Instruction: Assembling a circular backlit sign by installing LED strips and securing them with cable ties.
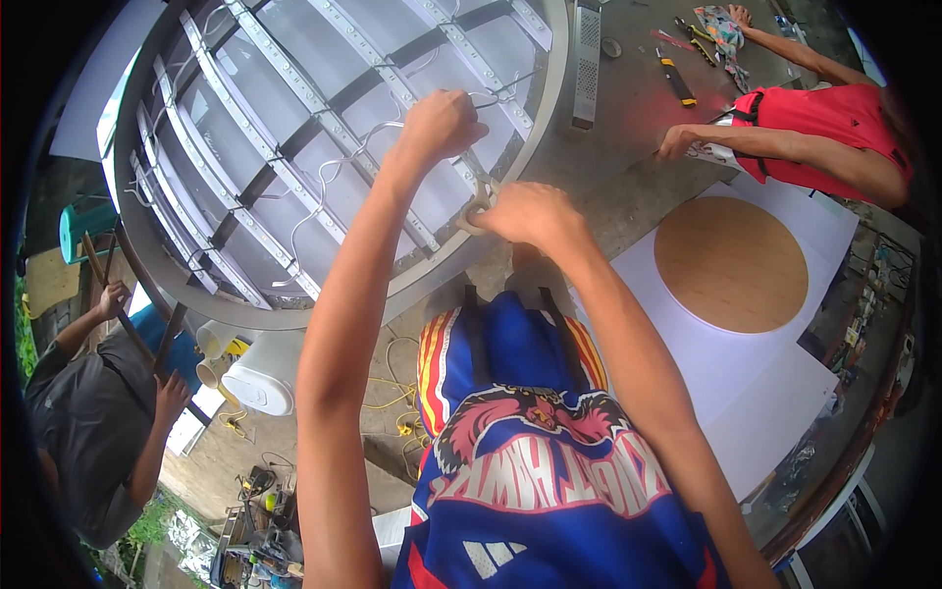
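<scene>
A large round metal frame (444, 257) lies before me, crossed inside by white LED strips (339, 128) with dark bands and loose white wires. My left hand (444, 123) is closed above the strips, toward the frame's right side; what its fingers pinch is hidden. A thin dark strand (485, 104) shows just beside that fist. At the near right rim, my right hand (535, 213) is closed around a small greyish-tan looped thing (477, 206), whose kind I cannot make out.
A perforated metal bar (586, 69), yellow-black cutter (676, 81) and pliers (695, 41) lie on the table. A person in red (824, 133) works at right, another in dark clothes (98, 422) at left. A round wooden disc (731, 265) rests on white sheets; yellow cord (400, 393) lies below.
</scene>
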A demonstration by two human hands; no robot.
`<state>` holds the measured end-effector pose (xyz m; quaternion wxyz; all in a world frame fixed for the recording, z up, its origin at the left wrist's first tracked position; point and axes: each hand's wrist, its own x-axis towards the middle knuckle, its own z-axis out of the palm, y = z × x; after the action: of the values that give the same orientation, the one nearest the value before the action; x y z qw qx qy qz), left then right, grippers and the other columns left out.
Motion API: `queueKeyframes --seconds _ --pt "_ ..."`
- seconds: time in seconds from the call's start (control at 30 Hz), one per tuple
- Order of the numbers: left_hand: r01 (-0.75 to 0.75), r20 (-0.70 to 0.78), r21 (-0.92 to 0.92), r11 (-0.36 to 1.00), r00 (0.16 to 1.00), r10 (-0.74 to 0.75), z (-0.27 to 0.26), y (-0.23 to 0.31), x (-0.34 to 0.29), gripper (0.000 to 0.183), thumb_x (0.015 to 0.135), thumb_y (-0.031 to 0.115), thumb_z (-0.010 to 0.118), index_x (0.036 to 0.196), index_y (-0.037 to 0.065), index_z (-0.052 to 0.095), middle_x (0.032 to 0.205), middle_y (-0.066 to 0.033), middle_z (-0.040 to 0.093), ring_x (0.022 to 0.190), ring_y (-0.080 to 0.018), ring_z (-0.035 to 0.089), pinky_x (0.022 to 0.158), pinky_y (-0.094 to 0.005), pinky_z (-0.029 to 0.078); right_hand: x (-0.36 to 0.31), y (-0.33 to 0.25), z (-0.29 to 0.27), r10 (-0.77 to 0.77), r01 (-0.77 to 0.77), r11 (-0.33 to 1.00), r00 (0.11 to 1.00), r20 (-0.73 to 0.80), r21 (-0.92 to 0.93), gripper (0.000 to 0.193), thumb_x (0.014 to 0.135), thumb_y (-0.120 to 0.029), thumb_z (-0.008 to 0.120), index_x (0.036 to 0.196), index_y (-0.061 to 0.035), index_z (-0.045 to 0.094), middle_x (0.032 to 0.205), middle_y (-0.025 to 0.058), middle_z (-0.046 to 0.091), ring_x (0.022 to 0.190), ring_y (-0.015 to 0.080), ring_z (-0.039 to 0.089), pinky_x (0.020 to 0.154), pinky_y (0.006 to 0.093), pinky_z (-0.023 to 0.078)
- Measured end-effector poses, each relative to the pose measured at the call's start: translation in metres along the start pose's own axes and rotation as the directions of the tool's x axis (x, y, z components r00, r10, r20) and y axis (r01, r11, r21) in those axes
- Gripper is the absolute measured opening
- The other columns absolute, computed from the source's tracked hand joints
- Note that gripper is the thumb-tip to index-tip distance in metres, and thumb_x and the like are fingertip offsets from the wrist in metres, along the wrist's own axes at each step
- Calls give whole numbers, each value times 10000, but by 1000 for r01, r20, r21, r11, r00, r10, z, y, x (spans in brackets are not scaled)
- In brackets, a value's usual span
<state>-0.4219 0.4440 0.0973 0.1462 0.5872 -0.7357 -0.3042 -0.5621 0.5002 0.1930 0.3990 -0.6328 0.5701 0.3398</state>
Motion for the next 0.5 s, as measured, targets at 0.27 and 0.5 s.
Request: queueKeyframes --seconds 0.27,0.5 --pt "-31 5 24 999 1000 31 6 -2 0 206 680 212 627 607 20 639 618 -183 607 604 -374 600 546 -441 480 0 -13 -1 7 -7 1000 999 -39 4 617 795 -566 540 1121 -60 676 1167 150 652 1121 306 603 944 381 465" --pt "-49 74 53 997 996 45 0 0 8 210 686 217 634 617 20 646 621 -156 629 614 -356 615 559 -436 491 10 -7 20 -25 42 983 995 -95 181 605 837 -560 492 1085 -43 683 1109 181 661 1073 350 610 928 426 466"
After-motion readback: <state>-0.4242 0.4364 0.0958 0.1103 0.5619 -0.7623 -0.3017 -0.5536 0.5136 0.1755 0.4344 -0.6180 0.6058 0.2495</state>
